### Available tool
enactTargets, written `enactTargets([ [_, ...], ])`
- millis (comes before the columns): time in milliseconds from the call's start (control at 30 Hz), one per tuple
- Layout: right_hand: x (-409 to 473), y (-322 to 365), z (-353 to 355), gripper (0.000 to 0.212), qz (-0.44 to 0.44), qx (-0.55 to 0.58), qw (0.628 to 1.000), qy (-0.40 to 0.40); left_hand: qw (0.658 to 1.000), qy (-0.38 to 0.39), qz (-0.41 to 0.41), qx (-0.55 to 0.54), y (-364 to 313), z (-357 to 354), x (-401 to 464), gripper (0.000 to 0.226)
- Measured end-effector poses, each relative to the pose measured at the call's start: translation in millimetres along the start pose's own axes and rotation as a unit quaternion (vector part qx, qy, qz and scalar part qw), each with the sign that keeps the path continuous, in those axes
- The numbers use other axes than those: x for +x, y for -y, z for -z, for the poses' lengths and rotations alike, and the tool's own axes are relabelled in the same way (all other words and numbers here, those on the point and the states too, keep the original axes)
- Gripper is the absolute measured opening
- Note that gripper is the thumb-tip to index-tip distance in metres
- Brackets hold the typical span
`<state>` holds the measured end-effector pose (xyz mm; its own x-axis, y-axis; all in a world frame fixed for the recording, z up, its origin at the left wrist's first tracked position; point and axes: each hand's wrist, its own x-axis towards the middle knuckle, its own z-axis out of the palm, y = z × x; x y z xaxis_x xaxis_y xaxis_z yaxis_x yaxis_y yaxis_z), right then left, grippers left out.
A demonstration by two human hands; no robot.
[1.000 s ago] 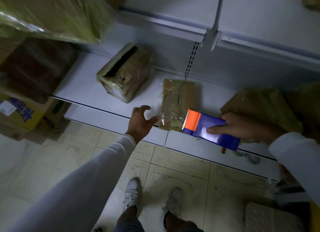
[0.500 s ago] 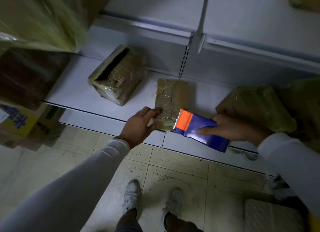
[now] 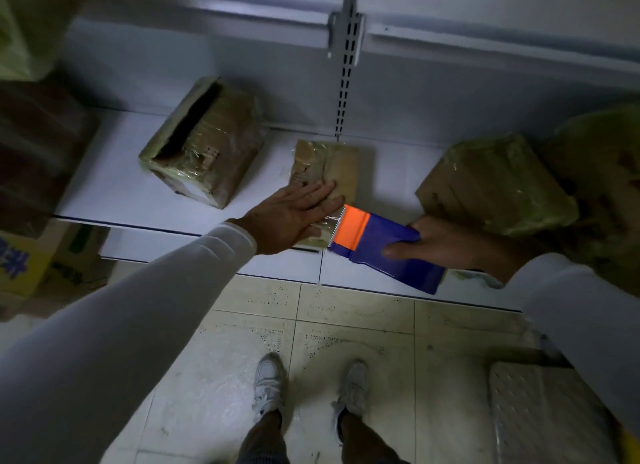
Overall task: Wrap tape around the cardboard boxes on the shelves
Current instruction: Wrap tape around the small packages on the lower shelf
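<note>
A flat cardboard box (image 3: 341, 165) wrapped in clear tape lies on the low white shelf (image 3: 114, 193), at its front edge. My left hand (image 3: 294, 217) lies flat on the box's near half, fingers straight. My right hand (image 3: 440, 245) grips a blue tape dispenser (image 3: 384, 252) with an orange head and a toothed blade. The blade touches the box's near right corner. A larger taped box (image 3: 204, 158) with a dark gap along its top stands to the left. Another wrapped box (image 3: 495, 186) sits on the right.
A slotted metal upright (image 3: 346, 65) runs up the shelf's back panel. Dark boxes (image 3: 38, 148) and a yellow printed carton (image 3: 24, 255) stack up at the left. Below are the tiled floor (image 3: 346, 325), my two shoes and a pale perforated crate (image 3: 540, 415) at the lower right.
My left hand reached forward from the shelf's edge and came down flat on the flat box. The dispenser stayed at the box's near right corner.
</note>
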<state>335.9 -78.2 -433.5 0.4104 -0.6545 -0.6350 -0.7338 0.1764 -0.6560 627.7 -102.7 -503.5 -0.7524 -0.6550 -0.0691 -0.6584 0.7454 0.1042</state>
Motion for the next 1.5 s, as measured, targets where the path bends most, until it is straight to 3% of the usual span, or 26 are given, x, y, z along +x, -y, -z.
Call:
enactTargets([
  [67, -6, -7, 6, 0.066, 0.012, 0.001, 1.0, 0.011, 1.0, 0.014, 0.001, -0.001, 4, 0, -1, 0.062],
  [167, -25, -17, 20, 0.044, -0.001, -0.011, 1.0, 0.013, 1.0, 0.025, 0.006, -0.009, 6, 2, -2, 0.062],
  [367, -31, -21, 10, 0.04, -0.059, -0.069, 0.994, -0.054, 0.999, 0.006, -0.001, -0.032, 4, 6, -1, 0.062],
  [467, -9, -10, -7, 0.046, -0.089, -0.115, 0.986, -0.084, 0.998, -0.003, 0.048, -0.046, -9, 10, 3, 0.073],
  [633, 7, 0, -25, 0.026, -0.113, -0.209, 0.963, -0.125, 0.989, -0.055, 0.131, -0.038, -35, 7, 10, 0.074],
  [700, 0, -12, -31, 0.038, -0.137, -0.236, 0.954, -0.121, 0.99, -0.063, 0.121, -0.035, -32, 3, 6, 0.073],
  [767, -6, -23, -41, 0.032, -0.17, -0.182, 0.962, -0.116, 0.991, -0.064, 0.118, -0.008, -32, 1, 4, 0.071],
  [933, -14, -26, -62, 0.048, -0.163, -0.072, 0.97, -0.167, 0.987, -0.077, 0.131, 0.054, -48, 14, 19, 0.077],
  [1033, -21, -31, -64, 0.047, -0.15, -0.049, 0.976, -0.151, 0.982, -0.079, 0.169, 0.04, -69, 12, 30, 0.078],
  [1167, -28, -42, -69, 0.049, -0.172, -0.037, 0.972, -0.156, 0.974, -0.078, 0.212, 0.019, -81, -7, 29, 0.055],
  [1367, -42, -50, -74, 0.047, -0.179, -0.022, 0.971, -0.156, 0.972, -0.116, 0.203, -0.018, -81, -7, 28, 0.038],
  [1500, -47, -49, -75, 0.047, -0.167, -0.019, 0.974, -0.152, 0.975, -0.113, 0.192, -0.003, -76, -8, 16, 0.055],
])
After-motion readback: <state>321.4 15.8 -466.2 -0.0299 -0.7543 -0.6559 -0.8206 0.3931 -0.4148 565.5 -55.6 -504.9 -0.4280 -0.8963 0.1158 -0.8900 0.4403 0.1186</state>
